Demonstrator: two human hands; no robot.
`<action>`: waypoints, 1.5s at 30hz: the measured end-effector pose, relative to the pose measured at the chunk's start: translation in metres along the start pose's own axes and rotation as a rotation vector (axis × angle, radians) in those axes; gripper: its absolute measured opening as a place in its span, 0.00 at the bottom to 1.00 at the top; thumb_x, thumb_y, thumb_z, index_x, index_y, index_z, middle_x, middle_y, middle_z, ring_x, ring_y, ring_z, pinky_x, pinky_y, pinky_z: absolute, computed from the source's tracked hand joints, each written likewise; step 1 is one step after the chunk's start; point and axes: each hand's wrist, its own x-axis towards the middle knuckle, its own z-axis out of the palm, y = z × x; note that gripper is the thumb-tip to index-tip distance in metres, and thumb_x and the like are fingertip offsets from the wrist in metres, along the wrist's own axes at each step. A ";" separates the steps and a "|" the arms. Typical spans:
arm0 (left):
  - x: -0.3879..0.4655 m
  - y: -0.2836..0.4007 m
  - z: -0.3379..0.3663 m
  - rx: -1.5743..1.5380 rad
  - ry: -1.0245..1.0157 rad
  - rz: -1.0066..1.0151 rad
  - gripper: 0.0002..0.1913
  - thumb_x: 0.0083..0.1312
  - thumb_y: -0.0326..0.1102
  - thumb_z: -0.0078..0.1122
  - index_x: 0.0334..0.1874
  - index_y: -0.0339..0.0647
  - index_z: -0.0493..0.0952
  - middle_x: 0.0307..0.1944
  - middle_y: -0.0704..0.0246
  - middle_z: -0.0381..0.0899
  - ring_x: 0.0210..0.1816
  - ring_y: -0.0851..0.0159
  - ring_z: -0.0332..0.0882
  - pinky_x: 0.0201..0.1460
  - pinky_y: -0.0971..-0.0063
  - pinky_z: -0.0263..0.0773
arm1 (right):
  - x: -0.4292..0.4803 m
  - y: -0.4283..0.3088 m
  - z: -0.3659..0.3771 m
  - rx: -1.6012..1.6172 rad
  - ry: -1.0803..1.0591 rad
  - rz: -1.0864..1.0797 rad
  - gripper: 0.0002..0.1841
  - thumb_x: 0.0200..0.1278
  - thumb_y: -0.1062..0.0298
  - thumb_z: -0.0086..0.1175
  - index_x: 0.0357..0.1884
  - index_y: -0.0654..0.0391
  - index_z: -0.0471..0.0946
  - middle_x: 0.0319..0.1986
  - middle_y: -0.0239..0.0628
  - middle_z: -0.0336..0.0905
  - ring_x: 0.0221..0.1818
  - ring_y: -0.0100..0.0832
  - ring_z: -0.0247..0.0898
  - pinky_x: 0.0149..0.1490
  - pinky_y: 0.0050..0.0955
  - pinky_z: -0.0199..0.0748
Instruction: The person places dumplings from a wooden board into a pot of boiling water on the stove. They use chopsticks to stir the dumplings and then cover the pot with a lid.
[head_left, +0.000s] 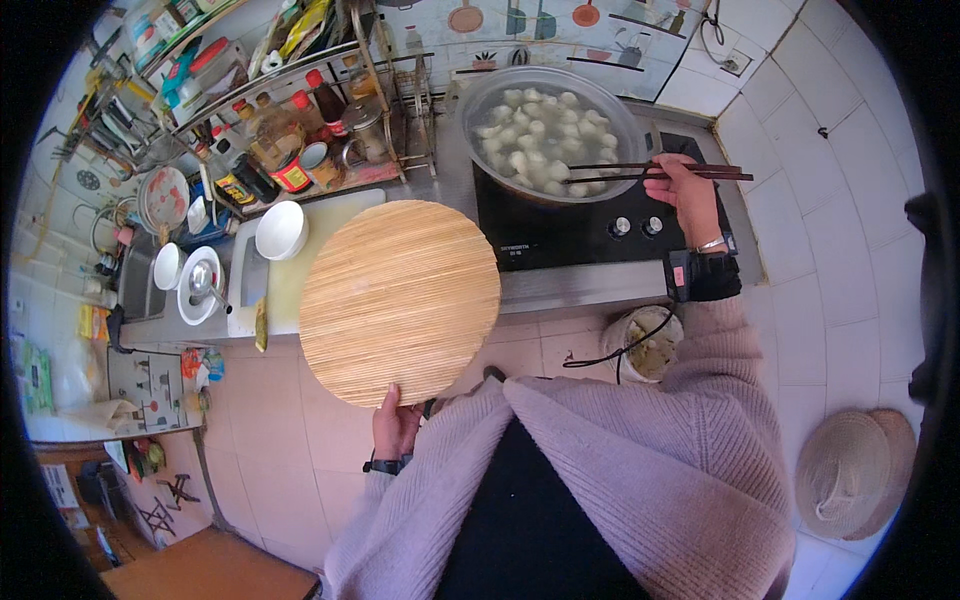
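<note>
My left hand (396, 427) grips the near edge of a round slatted bamboo or reed tray (401, 300), thumb on top. Nothing lies on the tray, which covers part of the counter edge. In my right hand (682, 187) is a pair of dark chopsticks (622, 174). Their tips reach into a wide metal pot (469, 150) and touch or nearly touch a dumpling near its front side. Many pale dumplings (536, 135) float in the pot's cloudy water. Under the pot is a black glass cooktop (555, 240) with two knobs (636, 226).
A cutting board (289, 296) bears a white bowl (282, 230) and a cleaver (253, 281). Left of it, a ladle (201, 279) rests in a white dish (196, 311). Bottles (326, 101) crowd the rack. A bucket (652, 345) with a dark cord stands on the floor below.
</note>
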 end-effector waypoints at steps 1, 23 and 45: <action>-0.009 0.000 0.000 0.007 0.028 0.008 0.21 0.65 0.37 0.47 0.58 0.38 0.60 0.54 0.63 0.67 0.54 0.60 0.67 0.55 0.62 0.65 | 0.000 0.003 0.005 0.051 -0.011 0.003 0.10 0.59 0.67 0.49 0.37 0.63 0.74 0.30 0.40 0.77 0.26 0.29 0.76 0.32 0.23 0.76; -0.137 0.024 -0.058 -0.143 0.210 0.430 0.21 0.64 0.35 0.49 0.58 0.37 0.60 0.54 0.62 0.67 0.54 0.59 0.68 0.55 0.59 0.66 | 0.084 0.014 0.026 -0.235 0.115 -0.134 0.12 0.59 0.66 0.50 0.40 0.64 0.73 0.29 0.40 0.77 0.26 0.29 0.76 0.30 0.23 0.76; -0.211 0.131 -0.187 -0.288 0.345 0.521 0.23 0.65 0.37 0.47 0.61 0.41 0.58 0.59 0.63 0.63 0.60 0.59 0.61 0.62 0.60 0.57 | -0.210 0.029 0.332 -1.088 -0.644 -1.167 0.06 0.53 0.70 0.49 0.31 0.60 0.69 0.28 0.46 0.68 0.34 0.43 0.66 0.40 0.35 0.66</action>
